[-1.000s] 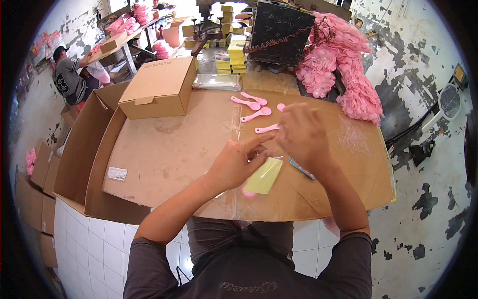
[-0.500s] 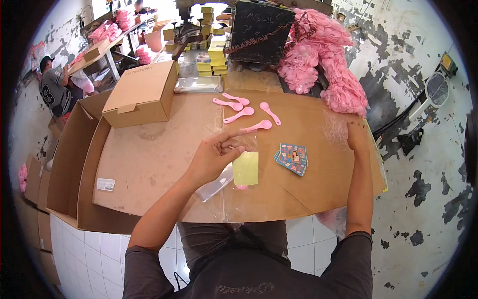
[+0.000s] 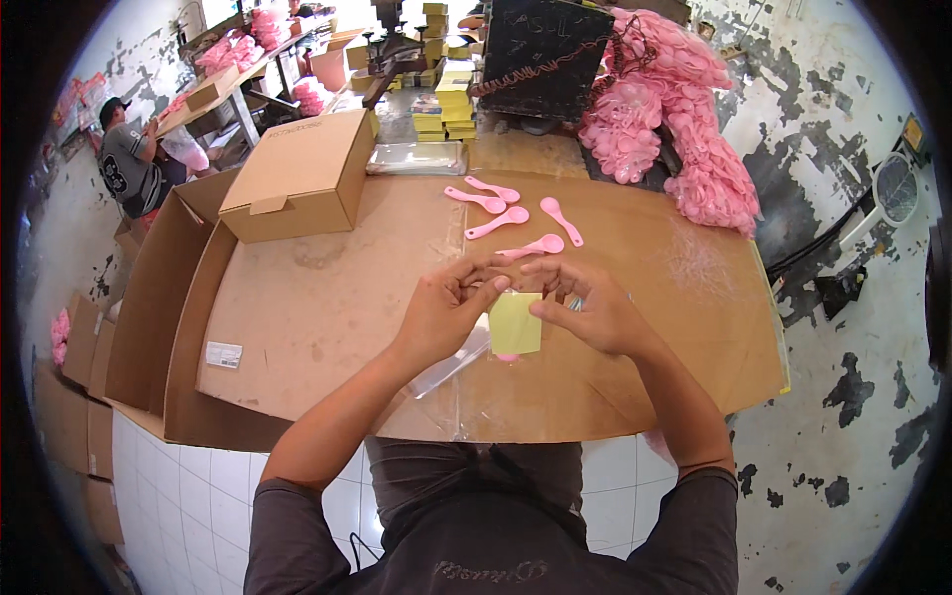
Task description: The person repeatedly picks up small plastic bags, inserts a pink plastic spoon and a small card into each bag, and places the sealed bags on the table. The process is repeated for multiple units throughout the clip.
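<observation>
My left hand pinches the top of a small clear plastic bag with a yellow card in it. A bit of pink shows below the card. My right hand is at the bag's other side, its thumb over the card's right edge and its fingers curved round the bag's top. A teal sliver shows under that hand; the stack of printed cards there is otherwise hidden. Beneath my left hand lies a clear plastic sleeve. Several pink measuring spoons lie just beyond my hands.
A closed cardboard box stands at the back left of the cardboard-covered table, beside an open carton. Pink spoons in a big heap fill the back right. Stacked yellow cards stand behind. A person sits far left.
My right hand has come from the right, near the pink heap, to the bag in my left hand, now covering the printed cards. The whole view has shifted slightly.
</observation>
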`<state>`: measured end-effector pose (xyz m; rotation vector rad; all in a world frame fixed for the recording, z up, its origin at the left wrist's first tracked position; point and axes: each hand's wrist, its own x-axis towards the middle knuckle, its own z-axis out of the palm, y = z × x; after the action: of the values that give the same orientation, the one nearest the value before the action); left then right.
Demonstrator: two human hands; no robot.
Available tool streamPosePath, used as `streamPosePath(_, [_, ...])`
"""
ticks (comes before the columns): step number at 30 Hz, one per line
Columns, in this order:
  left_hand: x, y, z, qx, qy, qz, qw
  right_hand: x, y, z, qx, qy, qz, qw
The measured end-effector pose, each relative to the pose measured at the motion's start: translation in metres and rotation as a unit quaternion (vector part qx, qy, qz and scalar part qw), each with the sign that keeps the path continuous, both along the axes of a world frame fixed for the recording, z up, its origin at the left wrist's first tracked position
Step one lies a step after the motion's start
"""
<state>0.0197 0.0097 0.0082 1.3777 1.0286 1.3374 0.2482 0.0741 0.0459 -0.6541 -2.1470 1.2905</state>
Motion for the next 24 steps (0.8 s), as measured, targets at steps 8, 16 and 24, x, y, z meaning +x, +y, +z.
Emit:
streamPosePath(8, [-0.011, -0.007, -0.010, -0.023, -0.060, 0.002, 0.998, -0.006, 0.011, -0.022, -0.119, 0.071, 0.000, 0.990])
streamPosePath(16, [-0.008, -0.008, -0.019, -0.046, 0.025, 0.027, 0.998, -0.002, 0.014, -0.035, -0.144, 0.066, -0.062, 0.985])
streamPosePath(24, [-0.014, -0.007, -0.028, 0.014, 0.011, 0.012, 1.000, 0.004, 0.018, -0.041, -0.132, 0.106, -0.031, 0.985])
